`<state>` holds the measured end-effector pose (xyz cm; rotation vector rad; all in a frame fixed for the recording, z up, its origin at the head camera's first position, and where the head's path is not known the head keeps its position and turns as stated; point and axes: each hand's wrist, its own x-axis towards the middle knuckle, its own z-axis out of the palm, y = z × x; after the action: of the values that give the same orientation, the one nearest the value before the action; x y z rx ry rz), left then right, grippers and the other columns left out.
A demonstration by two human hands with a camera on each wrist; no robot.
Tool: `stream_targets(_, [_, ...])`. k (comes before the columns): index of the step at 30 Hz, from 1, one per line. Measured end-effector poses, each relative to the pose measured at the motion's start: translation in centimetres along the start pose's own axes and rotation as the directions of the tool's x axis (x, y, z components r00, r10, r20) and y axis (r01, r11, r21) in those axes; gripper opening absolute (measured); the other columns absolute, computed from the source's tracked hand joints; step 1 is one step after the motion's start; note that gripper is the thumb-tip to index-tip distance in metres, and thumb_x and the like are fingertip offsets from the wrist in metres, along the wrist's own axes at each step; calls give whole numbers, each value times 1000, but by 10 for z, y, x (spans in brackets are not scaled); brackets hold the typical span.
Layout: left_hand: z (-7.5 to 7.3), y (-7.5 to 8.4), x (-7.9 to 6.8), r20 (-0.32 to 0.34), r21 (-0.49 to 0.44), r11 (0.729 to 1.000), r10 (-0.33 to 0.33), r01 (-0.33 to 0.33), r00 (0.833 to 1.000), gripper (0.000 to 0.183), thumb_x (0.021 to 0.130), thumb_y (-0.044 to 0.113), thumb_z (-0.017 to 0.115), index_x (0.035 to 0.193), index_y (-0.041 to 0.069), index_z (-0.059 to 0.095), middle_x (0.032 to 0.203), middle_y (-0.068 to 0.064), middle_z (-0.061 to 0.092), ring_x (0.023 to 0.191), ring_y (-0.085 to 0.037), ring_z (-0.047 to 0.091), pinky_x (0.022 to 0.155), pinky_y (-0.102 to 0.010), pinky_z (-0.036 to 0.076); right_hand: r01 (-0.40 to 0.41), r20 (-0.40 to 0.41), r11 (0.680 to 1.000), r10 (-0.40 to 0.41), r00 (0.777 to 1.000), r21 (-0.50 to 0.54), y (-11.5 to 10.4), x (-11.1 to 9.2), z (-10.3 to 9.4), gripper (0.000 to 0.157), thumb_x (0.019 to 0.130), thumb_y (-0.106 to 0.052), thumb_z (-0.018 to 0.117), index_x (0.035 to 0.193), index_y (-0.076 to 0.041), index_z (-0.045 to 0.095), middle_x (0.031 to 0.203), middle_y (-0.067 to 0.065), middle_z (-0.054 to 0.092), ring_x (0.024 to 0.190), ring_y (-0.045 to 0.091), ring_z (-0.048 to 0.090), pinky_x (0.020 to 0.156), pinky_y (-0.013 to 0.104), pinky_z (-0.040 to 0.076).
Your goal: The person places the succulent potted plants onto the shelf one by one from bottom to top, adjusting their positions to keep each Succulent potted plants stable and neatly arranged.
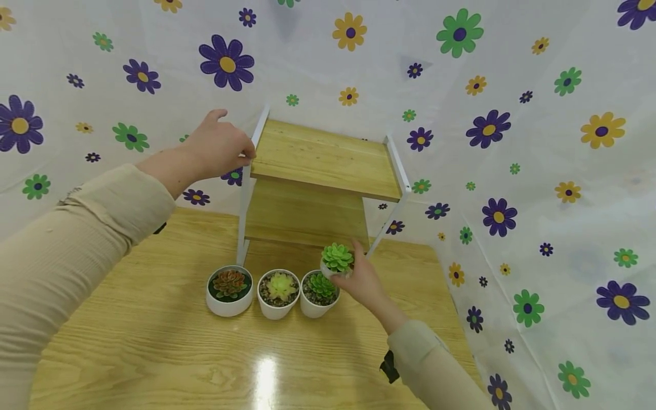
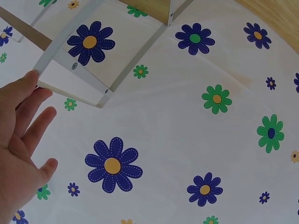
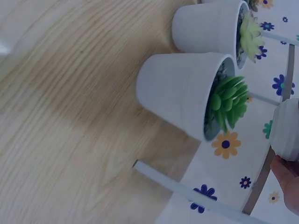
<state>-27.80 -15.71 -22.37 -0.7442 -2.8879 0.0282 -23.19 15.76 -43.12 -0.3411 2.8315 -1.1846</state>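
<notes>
White cloth (image 1: 318, 68) printed with purple, green and yellow flowers hangs behind and to the right of a glossy wood-grain table (image 1: 169, 347). From the left, a beige-sleeved arm reaches to the shelf, where the left hand (image 1: 220, 145) pinches the upper left corner of the frame; in the left wrist view its remaining fingers spread loosely, away from the metal. Just below, on the table, a low, wide white pot (image 1: 228, 307) holds a reddish-brown succulent (image 1: 229, 283). Next along, a tapered white pot (image 1: 275, 312) carries a pale yellow-green rosette (image 1: 281, 286) in speckled gravel. Behind this row stands the two-tier shelf (image 1: 323, 156), its yellowish wooden boards set between white metal sides. A third pot (image 1: 314, 309), also white and tapered, contains a deep green succulent (image 1: 322, 285) with plump leaves.

Above and slightly right of it, raised off the table in front of the lower board, is the small potted plant (image 1: 337, 257): a dense, bright green rosette of short leaves in a white pot whose side looks faceted. Whether it touches the board cannot be told. The right hand (image 1: 364, 279) grips this pot between thumb and fingers, a dark band (image 1: 389, 367) showing near the sleeve.
</notes>
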Motion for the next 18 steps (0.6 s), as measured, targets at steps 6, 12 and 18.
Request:
stream_targets(6, [0,-1,-2,-8,-2,1000,5,-5,1000,17,87,11,63,101,4,72,101,-13,72,98,-33,66,111,-62,14,5,7,1000,-5,1000,-18,-23,15,13,95,78,-27,74,149,-10,14,130,25,52,115,39,55,92,49,49])
stream_targets(12, [1,0,-3,-11,2,1000,5,-5,1000,18,88,12,63,102,5,72,101,-12,72,98,-32,66,111,-61,14,5,-17,1000,-5,1000,-24,-35,30,26,94,78,-29,73,149,-12,14,112,20,62,101,31,59,76,41,52])
stream_targets(18, [2,1,-4,-20,0,1000,-4,4,1000,18,88,11,63,102,4,71,101,-13,72,99,-32,66,111,-61,15,-7,-16,1000,7,1000,3,-46,42,32,95,79,-31,73,150,-15,11,117,18,60,101,28,58,76,40,51])
